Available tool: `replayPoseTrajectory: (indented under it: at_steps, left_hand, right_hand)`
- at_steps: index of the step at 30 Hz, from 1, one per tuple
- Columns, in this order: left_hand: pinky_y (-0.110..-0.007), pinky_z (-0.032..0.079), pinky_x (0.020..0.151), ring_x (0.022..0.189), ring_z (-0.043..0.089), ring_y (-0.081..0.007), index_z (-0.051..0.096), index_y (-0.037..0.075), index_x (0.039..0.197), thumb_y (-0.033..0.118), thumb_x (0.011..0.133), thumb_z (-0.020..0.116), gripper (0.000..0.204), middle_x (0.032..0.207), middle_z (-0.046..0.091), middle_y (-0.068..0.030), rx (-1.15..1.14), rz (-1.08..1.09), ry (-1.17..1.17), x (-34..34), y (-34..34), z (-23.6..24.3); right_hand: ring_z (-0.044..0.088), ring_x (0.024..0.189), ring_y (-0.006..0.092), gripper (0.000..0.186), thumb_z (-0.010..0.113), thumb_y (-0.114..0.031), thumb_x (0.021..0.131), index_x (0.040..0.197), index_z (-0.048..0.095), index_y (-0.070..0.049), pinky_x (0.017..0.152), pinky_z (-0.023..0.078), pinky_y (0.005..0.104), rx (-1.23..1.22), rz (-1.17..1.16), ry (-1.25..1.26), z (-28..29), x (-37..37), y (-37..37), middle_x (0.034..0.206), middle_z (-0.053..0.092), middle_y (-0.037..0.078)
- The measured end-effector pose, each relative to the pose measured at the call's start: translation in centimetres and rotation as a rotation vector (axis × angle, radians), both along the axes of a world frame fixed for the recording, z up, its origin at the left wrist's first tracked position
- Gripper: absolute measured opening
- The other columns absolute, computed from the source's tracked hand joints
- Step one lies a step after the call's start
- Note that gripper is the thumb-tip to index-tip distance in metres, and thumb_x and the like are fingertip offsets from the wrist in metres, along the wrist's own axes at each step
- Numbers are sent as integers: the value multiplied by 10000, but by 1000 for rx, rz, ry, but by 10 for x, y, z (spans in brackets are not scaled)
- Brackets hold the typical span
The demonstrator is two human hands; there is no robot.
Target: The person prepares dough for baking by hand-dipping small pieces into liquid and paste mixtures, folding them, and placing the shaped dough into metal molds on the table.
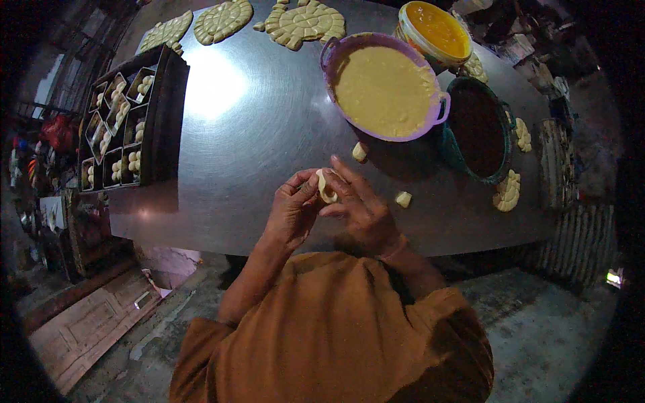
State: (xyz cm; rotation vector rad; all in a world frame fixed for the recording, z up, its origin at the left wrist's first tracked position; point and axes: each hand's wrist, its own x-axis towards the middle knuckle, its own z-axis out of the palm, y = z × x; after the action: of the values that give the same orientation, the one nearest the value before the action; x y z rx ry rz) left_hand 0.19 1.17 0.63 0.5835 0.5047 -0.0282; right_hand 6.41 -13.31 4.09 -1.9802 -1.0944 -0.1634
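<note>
My left hand (292,208) and my right hand (359,205) meet over the near edge of the steel table (255,134), both pinching one small pale piece of dough (326,188) between the fingertips. Two more small dough lumps lie on the table close by, one (360,151) just beyond my fingers and one (403,199) to the right. A purple basin of yellow filling (383,87) stands right behind them.
A dark teal basin (477,127) with dark contents sits to the right, a tub of orange paste (437,30) at the back. A black compartment tray (124,124) with shaped dough pieces stands at left. Patterned flat dough moulds (302,23) line the far edge.
</note>
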Motion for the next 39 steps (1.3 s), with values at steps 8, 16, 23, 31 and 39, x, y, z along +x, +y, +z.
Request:
replayPoseTrajectory:
  at_steps: [8, 16, 23, 31, 39]
  left_hand:
    - [-289, 507, 797, 962, 624, -156, 626, 33, 1132, 121, 930, 644, 222, 1078, 659, -62, 142, -29, -61, -1, 5, 3]
    - [-247, 496, 692, 892, 624, -121, 644, 27, 1116, 130, 939, 644, 204, 1062, 673, -62, 371, 7, -101, 3, -7, 3]
    - [-240, 497, 611, 754, 627, -113, 685, -8, 1087, 149, 931, 667, 222, 931, 696, -59, 326, 99, 27, 6, -8, -4]
    - [-270, 551, 706, 810, 656, -132, 696, -8, 1082, 170, 946, 651, 229, 940, 714, -89, 678, -71, -76, -9, 0, -4]
    - [-263, 523, 657, 762, 631, -108, 705, -7, 1006, 127, 914, 686, 165, 888, 706, -68, 703, -152, -168, -8, 5, -2]
  right_hand:
    - [650, 1053, 278, 286, 723, -34, 831, 1114, 681, -34, 847, 550, 349, 86, -256, 195, -23, -14, 7, 1112, 648, 144]
    - [650, 933, 184, 134, 765, -96, 826, 945, 737, -40, 805, 530, 301, 281, -299, 807, -28, -2, 2, 1026, 686, 89]
    - [626, 977, 242, 314, 764, -45, 774, 1080, 708, -91, 835, 532, 353, 173, -86, 123, -36, -6, -3, 1125, 661, 69]
    - [627, 862, 218, 325, 777, -75, 777, 1091, 694, -82, 769, 529, 344, 109, -97, 231, -28, 4, -7, 1031, 655, 84]
    - [655, 893, 196, 213, 807, -142, 775, 971, 766, -67, 765, 520, 301, 153, -177, 633, -32, 2, -3, 913, 674, 93]
